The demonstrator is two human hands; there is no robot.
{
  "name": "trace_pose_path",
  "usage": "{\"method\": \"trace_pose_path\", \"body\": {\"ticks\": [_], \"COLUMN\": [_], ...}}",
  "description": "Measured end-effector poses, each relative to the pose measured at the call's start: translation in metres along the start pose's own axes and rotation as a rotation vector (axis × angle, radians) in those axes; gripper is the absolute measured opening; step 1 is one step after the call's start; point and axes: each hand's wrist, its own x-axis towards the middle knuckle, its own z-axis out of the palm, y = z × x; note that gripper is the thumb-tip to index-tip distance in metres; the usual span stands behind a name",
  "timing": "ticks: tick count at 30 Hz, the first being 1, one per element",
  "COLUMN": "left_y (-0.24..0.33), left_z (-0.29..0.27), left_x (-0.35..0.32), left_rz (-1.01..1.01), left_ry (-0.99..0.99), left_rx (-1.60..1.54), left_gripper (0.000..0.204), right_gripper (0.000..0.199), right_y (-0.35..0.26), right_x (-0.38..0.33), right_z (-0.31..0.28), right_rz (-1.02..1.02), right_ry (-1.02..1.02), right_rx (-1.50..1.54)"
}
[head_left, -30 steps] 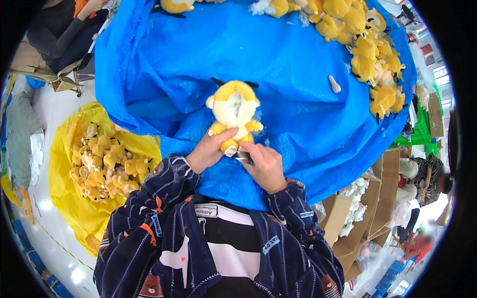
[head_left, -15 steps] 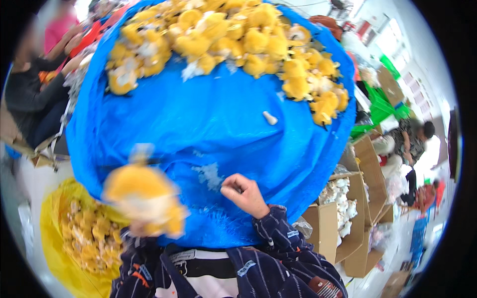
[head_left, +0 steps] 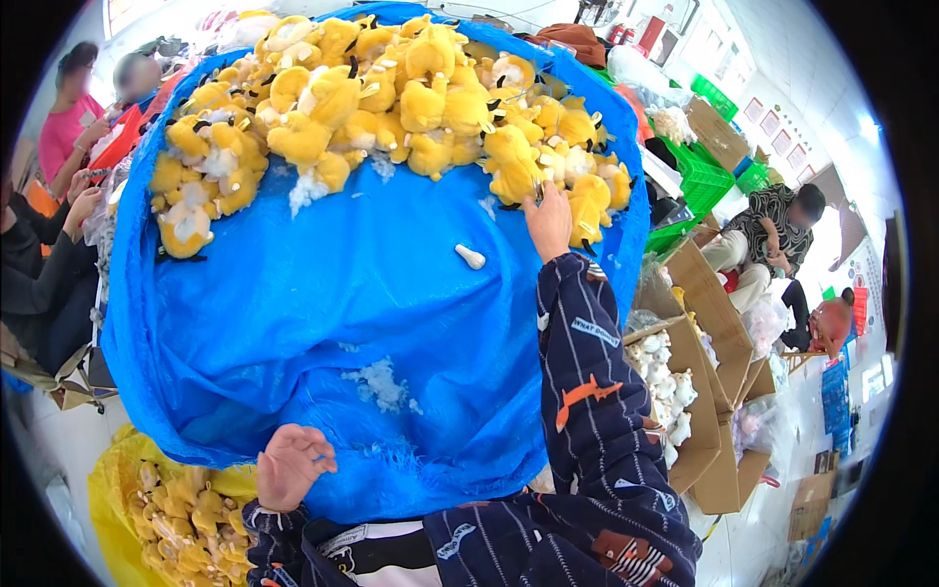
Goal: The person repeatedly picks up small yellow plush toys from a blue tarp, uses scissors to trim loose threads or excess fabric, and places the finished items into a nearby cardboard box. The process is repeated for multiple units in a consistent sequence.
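At the far right of the blue sheet [head_left: 391,293], my right hand [head_left: 550,223] is stretched out to the pile, its fingers pinched at the lower edge of a yellow plush toy [head_left: 513,161]. Something small and dark shows at those fingertips, too small to name. My left hand [head_left: 295,468] is raised over the near left edge of the sheet, palm up, fingers loosely bent and apart, with nothing in it. Many more yellow plush toys [head_left: 425,103] with black and white parts are heaped along the far side.
White stuffing fluff [head_left: 380,383] and a small white cone-shaped piece [head_left: 470,256] lie on the sheet. A yellow bag [head_left: 110,489] of plush toys stands at near left. Cardboard boxes [head_left: 719,430] with white pieces stand at right. Other people [head_left: 73,137] sit left and right.
The yellow plush toy that my left hand held is gone from it. My right hand has moved from the near middle out to the pile at far right. The view has shifted.
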Motion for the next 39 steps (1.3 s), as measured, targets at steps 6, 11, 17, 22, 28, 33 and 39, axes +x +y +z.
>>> {"method": "trace_pose_path", "body": {"ticks": [6,11,17,22,28,33,39], "left_y": [-0.002,0.0,0.02,0.018,-0.025,-0.05,-0.045], "left_z": [0.018,0.034,0.058,0.076,0.043,0.013,0.046], "left_x": [0.014,0.026,0.047,0.05,0.021,0.017,0.03], "left_rz": [-0.088,-0.085,0.362,0.252,-0.244,0.002,0.004], "left_ry": [0.108,0.292,0.302,0.214,0.377,0.541,0.508], "left_rx": [0.075,0.562,1.494,1.559,0.716,0.908,0.359], "left_gripper": [0.041,0.027,0.042,0.071,0.037,0.03,0.04], "right_gripper": [0.022,0.015,0.009,0.01,0.022,0.049,0.029], "right_y": [0.015,-0.057,-0.11,-0.137,-0.15,-0.149,-0.156], "right_x": [0.011,0.005,-0.066,-0.156,-0.249,-0.257,-0.277], "right_z": [0.009,-0.057,-0.143,-0.123,-0.081,-0.092,-0.084], "right_rz": [-0.013,-0.22,-0.447,-0.145,0.713,0.452,0.255], "right_ry": [-0.031,0.043,-0.435,-0.975,-1.199,-1.131,-0.834], "right_rx": [0.139,0.472,0.674,1.253,1.534,1.294,0.818]}}
